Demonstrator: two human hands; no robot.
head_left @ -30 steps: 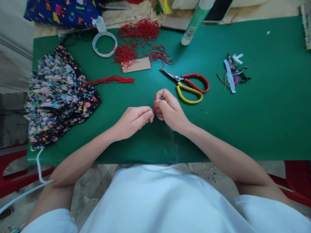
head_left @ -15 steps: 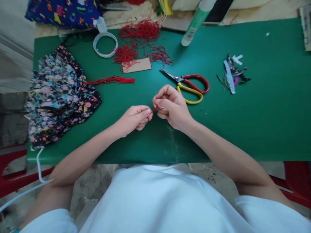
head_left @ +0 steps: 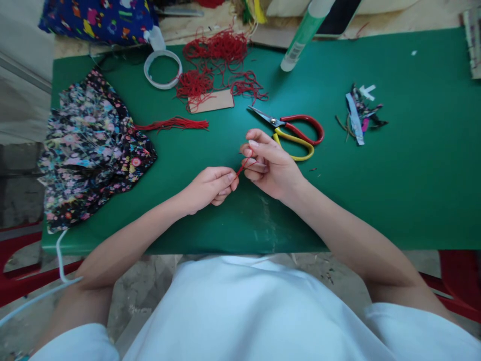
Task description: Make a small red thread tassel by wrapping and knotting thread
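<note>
Pinching a thin red thread [head_left: 241, 170] in your left hand [head_left: 206, 191], you press your thumb down on your bent fingers, so that hand is clamped on it. The thread runs from there to your right hand [head_left: 277, 169], just beside it, and goes across the curled fingers. Your right thumb is close to your pointer finger, but you can't tell from here if they squeeze the thread tight. The thread is between your two hands, over the green counter [head_left: 394, 200].

Just past your right hand lie the scissors [head_left: 277, 122], with one red handle and one yellow handle. The blades point away from you and to the left. Far to the right of that hand is a little heap of scraps [head_left: 355, 119].

Ahead of your left hand lies a red tassel [head_left: 178, 123], and its left end meets a flowery cloth [head_left: 90, 150], which is well to the left of that hand. Farther ahead of both hands is a small tan card [head_left: 216, 102], with some of the messy red string [head_left: 221, 47] lying over its edge. To the left of that string is a white ring [head_left: 147, 70]. Past your right hand, beyond the scissors, a green and white tube [head_left: 303, 40] stands up.
</note>
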